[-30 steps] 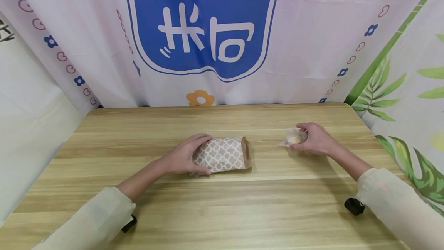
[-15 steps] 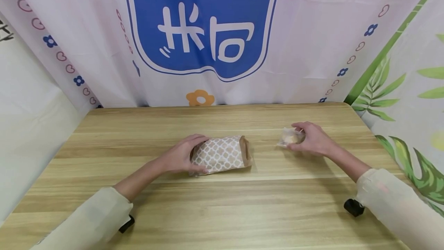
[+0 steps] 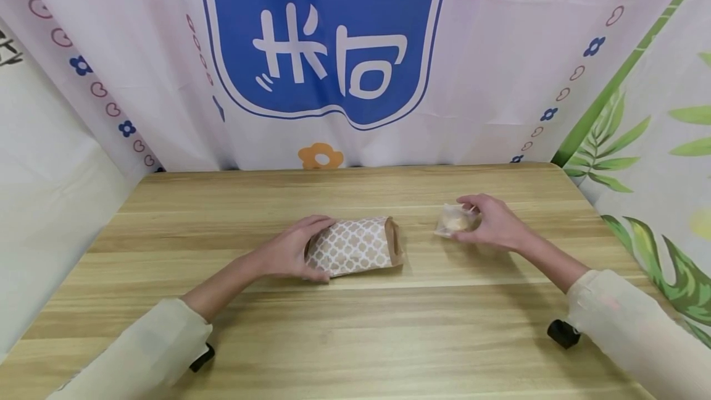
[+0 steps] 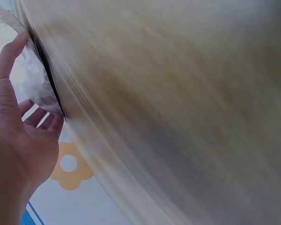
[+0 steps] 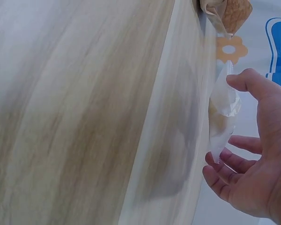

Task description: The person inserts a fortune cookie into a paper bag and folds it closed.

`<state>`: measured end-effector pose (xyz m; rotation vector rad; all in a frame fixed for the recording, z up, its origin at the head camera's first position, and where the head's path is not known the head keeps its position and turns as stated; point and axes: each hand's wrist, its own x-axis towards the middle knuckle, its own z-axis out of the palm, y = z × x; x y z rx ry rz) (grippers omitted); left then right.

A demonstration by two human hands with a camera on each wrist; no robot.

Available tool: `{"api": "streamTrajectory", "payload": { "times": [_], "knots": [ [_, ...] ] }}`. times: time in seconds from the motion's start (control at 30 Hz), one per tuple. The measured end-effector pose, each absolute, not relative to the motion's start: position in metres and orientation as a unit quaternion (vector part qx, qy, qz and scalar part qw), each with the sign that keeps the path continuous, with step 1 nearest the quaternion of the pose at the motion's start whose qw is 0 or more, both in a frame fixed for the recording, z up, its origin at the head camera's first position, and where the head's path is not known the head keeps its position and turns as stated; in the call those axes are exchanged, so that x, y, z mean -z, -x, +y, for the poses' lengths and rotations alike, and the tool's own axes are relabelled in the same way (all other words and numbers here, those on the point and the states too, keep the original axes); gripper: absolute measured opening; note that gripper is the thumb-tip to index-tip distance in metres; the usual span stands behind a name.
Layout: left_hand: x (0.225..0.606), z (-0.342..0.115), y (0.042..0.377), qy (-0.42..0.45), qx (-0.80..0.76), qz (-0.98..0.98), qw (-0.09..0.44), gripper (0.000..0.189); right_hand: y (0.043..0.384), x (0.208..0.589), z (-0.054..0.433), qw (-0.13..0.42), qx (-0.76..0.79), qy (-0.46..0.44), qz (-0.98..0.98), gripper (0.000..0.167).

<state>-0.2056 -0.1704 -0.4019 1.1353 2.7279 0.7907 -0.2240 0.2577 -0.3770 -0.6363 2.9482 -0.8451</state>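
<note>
A brown paper bag (image 3: 352, 245) printed with a white lattice pattern lies on its side on the wooden table, its mouth facing right. My left hand (image 3: 297, 250) holds its left end between thumb and fingers. In the left wrist view that end of the bag (image 4: 30, 77) looks whitish and crinkled. To the right of the bag, my right hand (image 3: 494, 222) grips a small translucent packet (image 3: 457, 221) by its edges, with something pale yellow inside. The right wrist view shows the packet (image 5: 222, 112) upright between thumb and fingers, casting a shadow on the tabletop.
The wood-grain table (image 3: 378, 332) reaches back to a white curtain (image 3: 489, 79) with a blue sign print. A leaf-patterned cloth (image 3: 666, 159) hangs at the right. Black devices (image 3: 563, 333) sit at the wrists below the sleeves.
My right hand has moved a little left with the packet, closer to the bag's mouth. The left hand and the bag have barely shifted.
</note>
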Motion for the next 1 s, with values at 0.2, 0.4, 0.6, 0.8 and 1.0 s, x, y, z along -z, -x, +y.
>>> {"api": "streamTrajectory", "payload": {
  "times": [0.2, 0.4, 0.6, 0.8, 1.0],
  "knots": [
    [0.402, -0.170, 0.204, -0.363, -0.259, 0.894, 0.034, 0.104, 0.223, 0.376, 0.254, -0.002, 0.274, 0.214, 0.938, 0.078],
    [0.403, -0.170, 0.205, -0.362, -0.262, 0.894, 0.027, 0.101, 0.221, 0.374, 0.251, -0.006, 0.272, 0.221, 0.937, 0.077],
    [0.405, -0.170, 0.205, -0.363, -0.262, 0.894, 0.025, 0.101, 0.219, 0.374, 0.248, -0.018, 0.278, 0.235, 0.931, 0.075],
    [0.406, -0.170, 0.206, -0.364, -0.264, 0.893, 0.025, 0.101, 0.219, 0.376, 0.245, -0.035, 0.286, 0.256, 0.923, 0.072],
    [0.405, -0.170, 0.206, -0.365, -0.265, 0.892, 0.027, 0.101, 0.218, 0.376, 0.241, -0.029, 0.292, 0.263, 0.919, 0.068]
  ]
}}
